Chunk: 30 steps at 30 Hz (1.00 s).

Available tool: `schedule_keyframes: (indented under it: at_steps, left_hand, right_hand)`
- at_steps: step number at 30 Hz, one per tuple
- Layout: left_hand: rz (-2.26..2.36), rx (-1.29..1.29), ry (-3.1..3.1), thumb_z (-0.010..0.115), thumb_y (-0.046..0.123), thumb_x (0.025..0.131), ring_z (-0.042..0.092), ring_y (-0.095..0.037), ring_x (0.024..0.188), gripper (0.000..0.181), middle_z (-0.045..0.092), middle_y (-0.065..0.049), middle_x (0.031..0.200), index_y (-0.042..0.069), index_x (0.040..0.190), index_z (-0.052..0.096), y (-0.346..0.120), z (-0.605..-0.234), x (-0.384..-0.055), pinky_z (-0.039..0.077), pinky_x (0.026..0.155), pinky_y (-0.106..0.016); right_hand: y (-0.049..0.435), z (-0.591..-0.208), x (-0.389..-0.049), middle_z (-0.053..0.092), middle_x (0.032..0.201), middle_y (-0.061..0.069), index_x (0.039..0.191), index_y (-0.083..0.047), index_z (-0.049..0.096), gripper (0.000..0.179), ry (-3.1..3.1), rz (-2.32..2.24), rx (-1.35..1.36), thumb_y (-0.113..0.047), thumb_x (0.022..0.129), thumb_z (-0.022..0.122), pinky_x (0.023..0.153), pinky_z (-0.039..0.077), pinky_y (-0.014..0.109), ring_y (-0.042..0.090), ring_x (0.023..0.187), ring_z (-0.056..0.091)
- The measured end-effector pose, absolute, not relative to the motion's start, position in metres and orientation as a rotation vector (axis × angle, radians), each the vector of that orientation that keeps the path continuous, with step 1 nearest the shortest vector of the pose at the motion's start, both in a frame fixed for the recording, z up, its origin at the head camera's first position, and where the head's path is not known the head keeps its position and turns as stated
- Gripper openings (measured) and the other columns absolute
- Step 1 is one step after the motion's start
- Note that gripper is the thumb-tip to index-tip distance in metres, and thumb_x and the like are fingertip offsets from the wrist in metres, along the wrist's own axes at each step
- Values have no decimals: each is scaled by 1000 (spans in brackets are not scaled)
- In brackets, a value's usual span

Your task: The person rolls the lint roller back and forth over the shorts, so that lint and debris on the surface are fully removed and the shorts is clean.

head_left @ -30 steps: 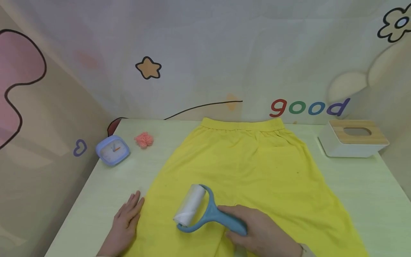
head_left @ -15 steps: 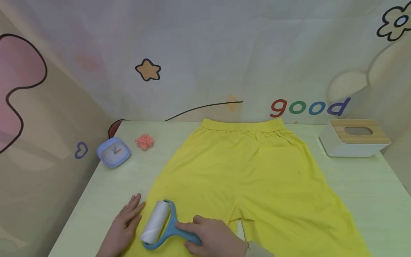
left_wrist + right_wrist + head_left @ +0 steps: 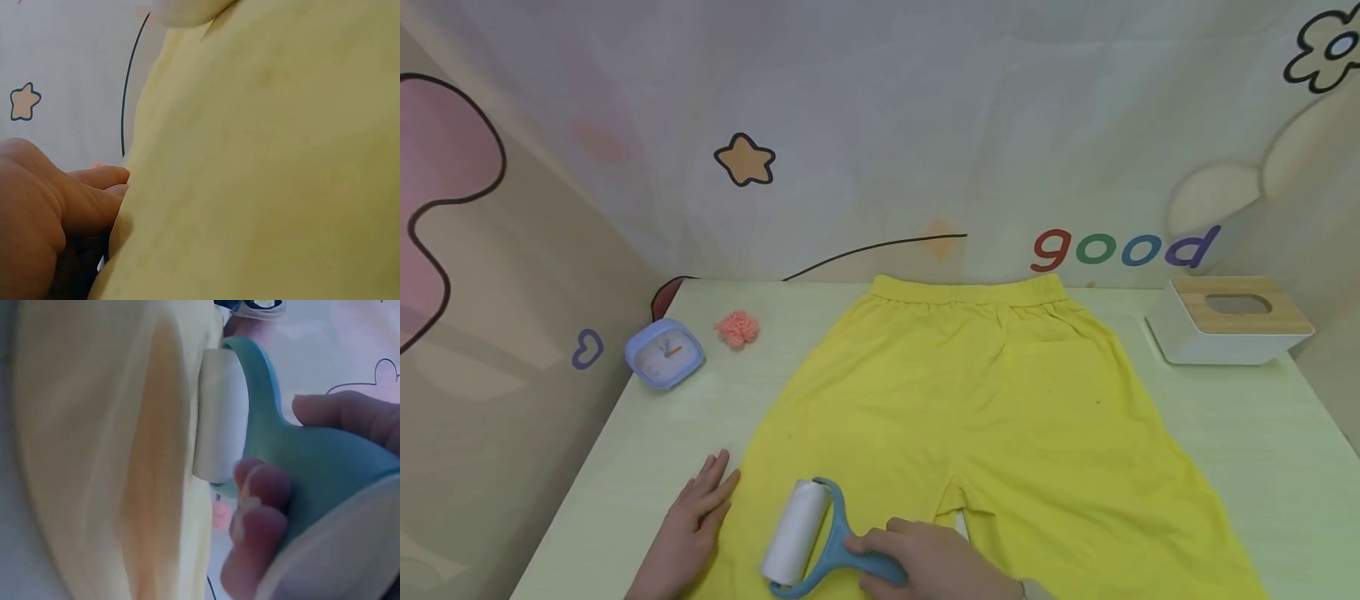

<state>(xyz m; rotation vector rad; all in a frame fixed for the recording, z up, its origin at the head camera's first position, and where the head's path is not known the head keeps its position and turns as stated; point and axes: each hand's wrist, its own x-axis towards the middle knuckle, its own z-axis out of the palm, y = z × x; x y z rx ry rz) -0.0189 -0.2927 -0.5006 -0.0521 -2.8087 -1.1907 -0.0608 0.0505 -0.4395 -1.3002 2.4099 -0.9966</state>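
Yellow shorts (image 3: 925,392) lie spread out on the table, waistband toward the back wall. My right hand (image 3: 936,554) grips a lint roller (image 3: 838,546) by its blue handle, the index finger stretched along it. The roller's white roll (image 3: 222,415) sits against the cloth of the shorts' left leg, as the right wrist view shows from the side. To the left, my left hand (image 3: 688,525) rests with straight fingers at the outer edge of that leg. In the left wrist view, the fingertips (image 3: 115,178) meet the yellow fabric.
A blue-rimmed clock (image 3: 664,354) and a pink scrunchie-like bundle (image 3: 737,330) are at the back left of the table (image 3: 1217,433). At the back right stands a white tissue box (image 3: 1225,329) with a wooden lid. A printed backdrop (image 3: 880,125) rises behind.
My right hand took the lint roller left and toward me across the shorts, then a little back to the right. The left hand has stayed at the leg's edge.
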Motion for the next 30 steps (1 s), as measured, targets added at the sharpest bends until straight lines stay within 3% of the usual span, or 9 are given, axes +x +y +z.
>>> schedule_keyframes:
  at_steps: [4, 6, 12, 15, 20, 22, 25, 28, 30]
  left_hand:
    - [-1220, -33, -2819, 53, 4, 99, 20, -40, 143, 38, 30, -17, 155, -1, 137, 53, -292, -497, -19, 9, 117, -47]
    - [-1222, -30, -2823, 53, 5, 99, 20, -40, 143, 38, 30, -17, 155, -1, 137, 53, -292, -496, -19, 10, 116, -51]
    - [-1201, -48, -2821, 53, 6, 99, 21, -41, 143, 38, 31, -17, 154, -1, 137, 53, -292, -497, -19, 3, 114, -16]
    - [-1196, -56, -2815, 53, 5, 99, 22, -41, 143, 38, 31, -18, 154, -1, 136, 53, -293, -498, -19, 3, 112, -12]
    - [-1191, -41, -2826, 53, 5, 99, 21, -41, 143, 38, 31, -17, 154, -1, 136, 54, -293, -499, -19, 10, 118, -42]
    - [-1184, -38, -2827, 53, 5, 99, 22, -41, 143, 38, 31, -17, 154, -1, 136, 54, -293, -498, -19, 11, 116, -48]
    - [-1170, -45, -2819, 54, 5, 99, 23, -42, 142, 37, 32, -18, 153, -2, 135, 54, -293, -498, -20, 7, 118, -32]
    - [-1152, -55, -2813, 54, 4, 98, 24, -43, 141, 37, 33, -19, 153, -2, 134, 55, -292, -498, -20, 3, 111, -11]
    - [-1147, -56, -2816, 54, 3, 98, 25, -43, 141, 37, 33, -19, 153, -2, 134, 56, -292, -498, -20, 3, 109, -9]
  right_hand:
    - [69, -434, -59, 49, 76, -22, 125, -27, 67, 32, 2442, -949, -1334, -36, 94, 64, 58, 35, 7, -9, 62, 38]
    - [78, -431, -58, 51, 79, -22, 125, -27, 66, 32, 2441, -918, -1338, -38, 95, 63, 60, 38, 9, -9, 64, 40]
    - [104, -419, -61, 60, 94, -20, 128, -29, 64, 41, 2324, -825, -1195, -48, 92, 62, 68, 47, 20, -6, 76, 49]
    - [117, -415, -62, 60, 96, -21, 127, -30, 65, 43, 2310, -772, -1173, -51, 89, 63, 69, 47, 22, -6, 79, 51]
    - [137, -410, -62, 62, 100, -23, 124, -30, 67, 37, 2289, -749, -1142, -46, 91, 62, 69, 48, 24, -6, 84, 54]
    - [142, -408, -63, 64, 103, -21, 124, -29, 67, 36, 2269, -737, -1125, -45, 92, 61, 69, 49, 24, -5, 86, 56]
    - [147, -408, -64, 65, 110, -20, 123, -29, 68, 36, 2258, -720, -1107, -46, 92, 60, 70, 50, 26, -3, 90, 58]
    - [147, -407, -64, 65, 109, -21, 122, -29, 68, 37, 2272, -722, -1114, -48, 91, 61, 70, 50, 26, -3, 89, 58]
    - [144, -407, -64, 65, 106, -21, 121, -28, 69, 38, 2291, -727, -1139, -49, 90, 62, 68, 50, 26, -3, 87, 58]
